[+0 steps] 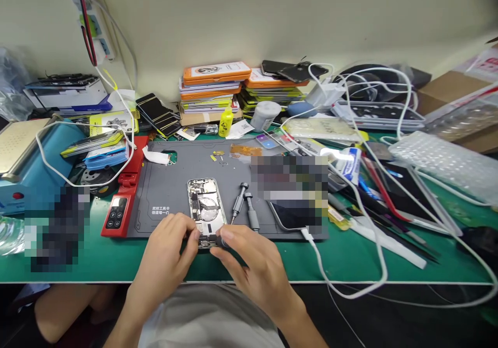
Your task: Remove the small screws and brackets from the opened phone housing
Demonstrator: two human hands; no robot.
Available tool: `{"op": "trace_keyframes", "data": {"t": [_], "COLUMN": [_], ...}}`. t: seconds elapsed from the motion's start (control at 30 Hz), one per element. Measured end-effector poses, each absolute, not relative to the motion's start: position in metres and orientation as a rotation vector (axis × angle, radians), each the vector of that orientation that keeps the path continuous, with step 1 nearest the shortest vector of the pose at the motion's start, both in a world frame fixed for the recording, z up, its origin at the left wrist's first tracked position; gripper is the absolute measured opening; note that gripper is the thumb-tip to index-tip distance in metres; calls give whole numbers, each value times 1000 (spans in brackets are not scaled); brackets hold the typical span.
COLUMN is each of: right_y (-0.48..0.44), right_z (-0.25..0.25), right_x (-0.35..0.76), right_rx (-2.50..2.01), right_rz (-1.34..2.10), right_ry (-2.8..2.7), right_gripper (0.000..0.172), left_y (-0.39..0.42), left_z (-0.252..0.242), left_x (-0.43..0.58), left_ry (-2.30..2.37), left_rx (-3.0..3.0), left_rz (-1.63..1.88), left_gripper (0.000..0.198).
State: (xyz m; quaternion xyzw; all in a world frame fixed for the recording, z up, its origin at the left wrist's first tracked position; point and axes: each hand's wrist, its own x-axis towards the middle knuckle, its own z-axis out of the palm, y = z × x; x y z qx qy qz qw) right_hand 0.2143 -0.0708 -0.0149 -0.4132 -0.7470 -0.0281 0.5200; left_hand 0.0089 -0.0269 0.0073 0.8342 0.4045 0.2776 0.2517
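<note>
An opened phone (206,208) lies on the grey work mat (163,182), its inner parts and a round coil in view. My left hand (167,247) is curled, with thumb and forefinger closed on the phone's lower left edge. At the lower right corner, my right hand (254,262) has thumb and forefinger drawn together around a small dark piece, mostly hidden by the fingers. Beside the phone, to the right, lie two screwdrivers, a dark one (240,200) and a grey one (252,214).
A red device (116,210) with buttons edges the mat's left side. At right, a phone (290,216) has a white cable (319,257) plugged in. Behind stand orange boxes (216,72) and a yellow bottle (225,121). Tweezers (414,239) and loose cables crowd the right.
</note>
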Motion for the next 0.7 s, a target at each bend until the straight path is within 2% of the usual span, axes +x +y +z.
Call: {"op": "trace_keyframes", "data": {"t": [0.3,0.47,0.57,0.7], "right_y": [-78,-79,-78,-76], "right_z": [-19,-24,-26,-24], "right_x": [218,216,214,212], "right_rx": [-1001,-1034,-1090,-1091], "right_rz": [-76,-66,-28,51], "right_ry": [-1733,-1647,-1589,-1511], "right_gripper": [77,66,72,64], "left_y": [-27,-27,-26,-22], "left_z": [8,7,8,10], "left_x": [8,9,13,18], "left_ry": [1058,1007,1025,973], "left_rx": [2288,2344,2448,2499], "left_rz": [786,877,888,845], "left_gripper": [20,17,22,24]}}
